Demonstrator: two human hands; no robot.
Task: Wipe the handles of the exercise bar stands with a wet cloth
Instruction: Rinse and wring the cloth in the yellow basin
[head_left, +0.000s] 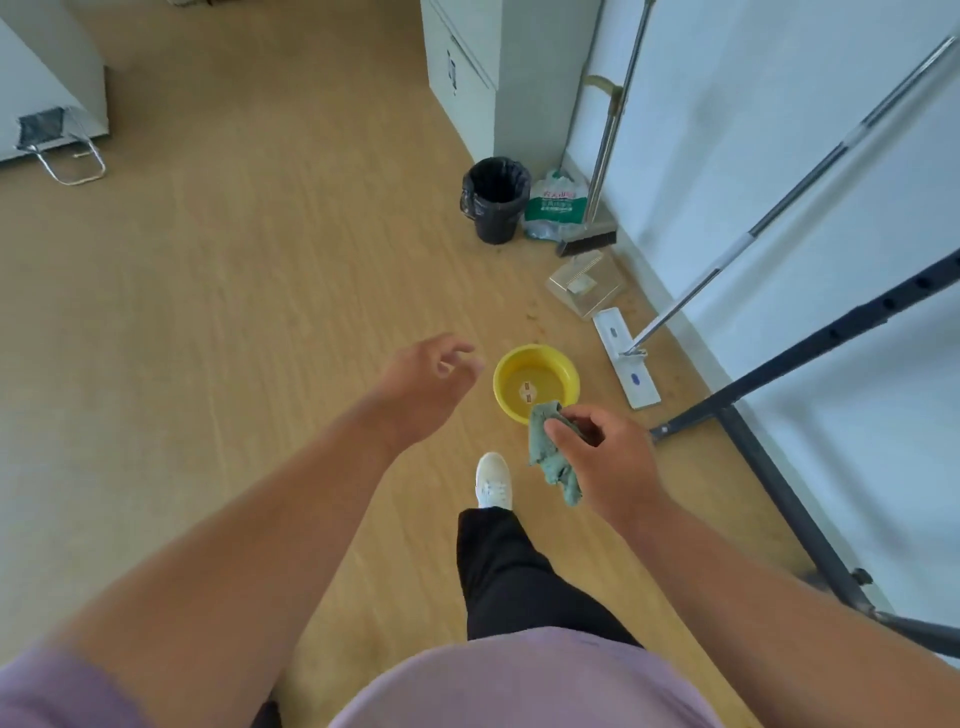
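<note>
Standing on a light wood-grain floor, person seen from above; right hand at centre right pinches a crumpled green cloth, which hangs just below a yellow basin on the floor. Left hand at centre hovers with fingers loosely curled, holding nothing. Black exercise bar stand frame runs along the right edge against a pale wall. Upper right: black lined bin, plastic bag, broom, dustpan, flat mop. Grey cabinet at top; white unit with a grey bag at upper left
</note>
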